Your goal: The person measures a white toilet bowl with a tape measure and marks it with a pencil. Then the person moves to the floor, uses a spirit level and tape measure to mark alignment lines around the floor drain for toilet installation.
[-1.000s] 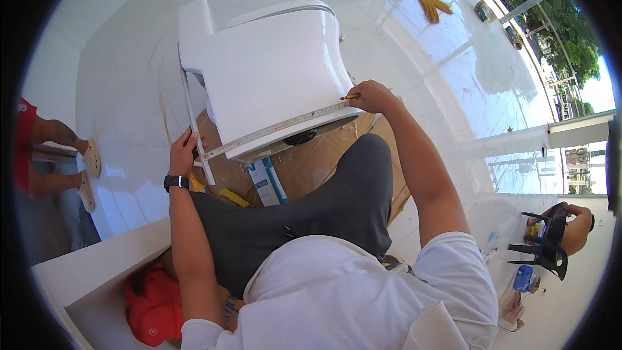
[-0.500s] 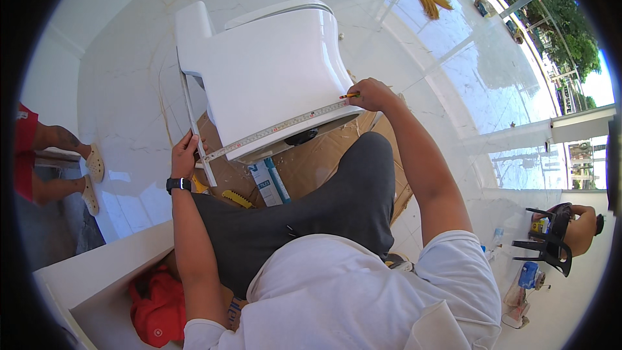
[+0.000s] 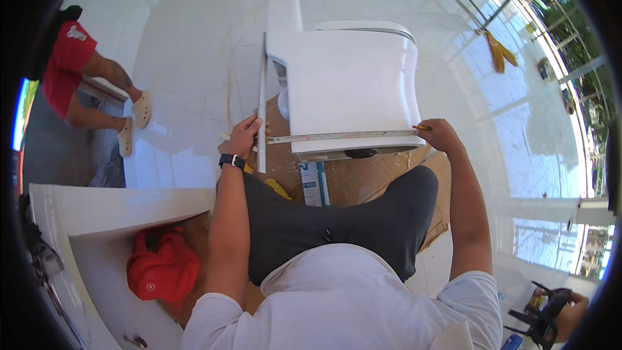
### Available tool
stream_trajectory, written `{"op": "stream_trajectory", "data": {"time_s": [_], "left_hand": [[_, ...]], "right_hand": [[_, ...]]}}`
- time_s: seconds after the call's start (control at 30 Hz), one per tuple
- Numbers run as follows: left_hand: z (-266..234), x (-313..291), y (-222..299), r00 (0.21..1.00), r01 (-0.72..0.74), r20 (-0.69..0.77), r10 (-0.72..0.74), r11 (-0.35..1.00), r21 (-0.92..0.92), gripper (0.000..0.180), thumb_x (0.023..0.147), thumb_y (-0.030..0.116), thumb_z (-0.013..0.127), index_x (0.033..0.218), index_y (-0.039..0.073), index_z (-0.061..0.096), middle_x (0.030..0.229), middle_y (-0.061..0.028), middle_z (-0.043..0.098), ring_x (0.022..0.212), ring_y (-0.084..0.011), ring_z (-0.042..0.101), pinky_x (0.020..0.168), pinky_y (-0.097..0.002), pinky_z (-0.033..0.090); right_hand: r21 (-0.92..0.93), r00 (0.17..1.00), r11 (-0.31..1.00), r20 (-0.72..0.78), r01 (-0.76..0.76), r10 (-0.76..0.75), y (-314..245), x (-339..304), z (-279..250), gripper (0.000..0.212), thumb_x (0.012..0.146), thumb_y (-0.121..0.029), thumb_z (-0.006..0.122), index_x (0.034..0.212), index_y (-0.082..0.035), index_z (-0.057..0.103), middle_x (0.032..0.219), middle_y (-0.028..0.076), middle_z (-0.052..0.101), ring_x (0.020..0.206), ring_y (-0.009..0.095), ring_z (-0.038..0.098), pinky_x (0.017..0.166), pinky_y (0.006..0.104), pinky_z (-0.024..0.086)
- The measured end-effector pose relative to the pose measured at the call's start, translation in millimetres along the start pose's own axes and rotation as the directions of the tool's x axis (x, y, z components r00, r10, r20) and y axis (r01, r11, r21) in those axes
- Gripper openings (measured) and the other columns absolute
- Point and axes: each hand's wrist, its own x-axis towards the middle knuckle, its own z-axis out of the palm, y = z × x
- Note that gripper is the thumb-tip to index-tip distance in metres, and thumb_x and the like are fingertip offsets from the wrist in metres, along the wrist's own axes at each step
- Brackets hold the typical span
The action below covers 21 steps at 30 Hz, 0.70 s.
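A white toilet lies on its side on brown cardboard in front of me. My left hand, with a dark watch on its wrist, is closed around a long pale straightedge standing along the toilet's left side. A measuring tape stretches across the toilet's near edge, from beside the straightedge to my right hand. That hand pinches a pencil at the tape's right end, by the toilet's right corner. Whether those fingers also hold the tape is hidden.
Between my legs and the toilet are a blue-and-white package and a yellow toothed tool. A red cloth item lies in a white recess at lower left. One person stands at left; another is by a black chair. A broom lies far right.
My view has turned, so the toilet and both hands appear farther right. My hands keep their places at the straightedge and the tape's right end.
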Motion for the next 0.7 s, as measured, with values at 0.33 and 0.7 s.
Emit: {"op": "stream_trajectory", "data": {"time_s": [0.33, 0.7], "left_hand": [[-67, -130, 5, 0.996, -0.087, -0.033, 0.083, 0.987, -0.134, 0.050, 0.101, 0.016, 0.061, 0.148, 0.005, 0.047, 0.116, -0.0082, 0.067, 0.100, -0.0162, 0.067, 0.087, -0.0357, 0.059], [-44, -354, -38, 0.861, -0.336, -0.346, 0.373, 0.928, 0.163, 0.057, 0.096, 0.009, 0.067, 0.148, 0.003, 0.046, 0.124, -0.0076, 0.063, 0.105, -0.0171, 0.064, 0.098, -0.0303, 0.047]], "right_hand": [[0.286, 0.978, 0.940, -0.146, 0.185, -0.148, -27, -1, -13, 0.027, 0.102, -0.022, 0.058, 0.116, 0.000, 0.065, 0.077, -0.002, 0.052, 0.070, 0.007, 0.041, 0.060, 0.0251, 0.034], [0.347, 0.897, 0.829, -0.234, 0.438, -0.375, -107, 71, -16, 0.042, 0.106, -0.033, 0.050, 0.123, 0.002, 0.066, 0.104, 0.009, 0.068, 0.093, 0.016, 0.060, 0.084, 0.0307, 0.050]]}}
